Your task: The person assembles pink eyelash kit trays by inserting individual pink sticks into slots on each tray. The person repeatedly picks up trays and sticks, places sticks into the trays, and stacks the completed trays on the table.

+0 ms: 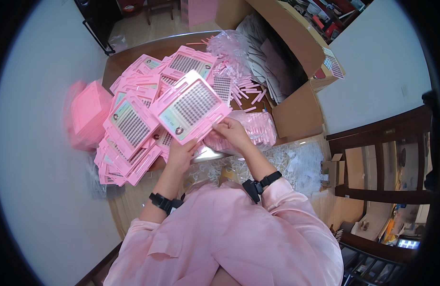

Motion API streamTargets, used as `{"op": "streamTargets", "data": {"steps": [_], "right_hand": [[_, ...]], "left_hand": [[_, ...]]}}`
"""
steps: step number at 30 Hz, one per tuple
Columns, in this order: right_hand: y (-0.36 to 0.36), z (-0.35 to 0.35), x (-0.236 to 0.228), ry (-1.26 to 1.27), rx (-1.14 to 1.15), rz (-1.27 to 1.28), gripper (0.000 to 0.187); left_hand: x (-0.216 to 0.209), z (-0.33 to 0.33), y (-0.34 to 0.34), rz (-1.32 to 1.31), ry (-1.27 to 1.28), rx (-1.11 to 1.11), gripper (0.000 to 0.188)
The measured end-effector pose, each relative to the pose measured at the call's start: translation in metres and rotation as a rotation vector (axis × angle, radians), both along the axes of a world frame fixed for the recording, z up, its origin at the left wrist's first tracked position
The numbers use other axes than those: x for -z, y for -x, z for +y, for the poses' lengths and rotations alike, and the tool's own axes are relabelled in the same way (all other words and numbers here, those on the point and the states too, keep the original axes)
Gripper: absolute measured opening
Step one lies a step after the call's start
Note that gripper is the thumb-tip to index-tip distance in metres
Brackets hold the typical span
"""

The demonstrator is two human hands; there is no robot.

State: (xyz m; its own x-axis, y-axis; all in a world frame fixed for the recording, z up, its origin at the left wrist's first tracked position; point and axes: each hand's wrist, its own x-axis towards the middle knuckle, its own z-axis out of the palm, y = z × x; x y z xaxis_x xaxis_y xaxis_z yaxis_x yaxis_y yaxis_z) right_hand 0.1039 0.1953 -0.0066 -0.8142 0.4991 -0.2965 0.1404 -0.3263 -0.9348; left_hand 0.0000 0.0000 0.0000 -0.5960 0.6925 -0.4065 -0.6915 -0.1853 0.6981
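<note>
Between both hands I hold up a pink false-eyelash tray [197, 103], with rows of dark lash clusters on a pale card. My left hand [181, 155] grips its lower edge near the left corner. At the lower right corner, my right hand [233, 134] pinches it. Beneath and to the left lies a loose heap of similar pink lash trays [130, 125]. A clear bag of pink pieces [254, 128] sits just beyond my right hand. Several thin pink tubes [248, 89] are scattered on the table to the right of the heap.
A stack of pink trays in plastic [89, 114] stands at the table's left. At the right is a big open cardboard box [296, 47] with grey-white packets. The brown table [116, 66] bears the heap; clear plastic wrap [298, 164] and shreds lie on the floor.
</note>
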Motion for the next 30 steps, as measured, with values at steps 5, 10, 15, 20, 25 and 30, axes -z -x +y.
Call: {"op": "streamTargets", "data": {"steps": [5,10,15,20,25,30], "right_hand": [[-0.024,0.115,0.034,-0.834,0.200,-0.397,0.011],[-0.024,0.220,0.080,-1.062,-0.070,-0.795,0.014],[-0.008,0.243,0.111,-1.068,-0.444,-0.767,0.012],[-0.014,0.243,0.095,-1.128,-0.475,-0.683,0.009],[-0.030,0.217,0.041,-0.864,-0.202,-0.346,0.013],[-0.018,0.151,-0.016,-0.452,-0.165,0.063,0.021]], "left_hand": [[0.000,-0.012,0.009,0.079,0.050,-0.011,0.046],[0.005,-0.022,-0.001,0.033,0.126,-0.003,0.053],[0.012,-0.035,-0.008,-0.069,0.131,0.064,0.057],[0.009,-0.029,-0.016,-0.106,0.110,0.082,0.047],[0.009,-0.026,-0.018,-0.143,0.084,0.105,0.046],[0.026,-0.028,-0.004,-0.122,0.017,0.160,0.043]]}}
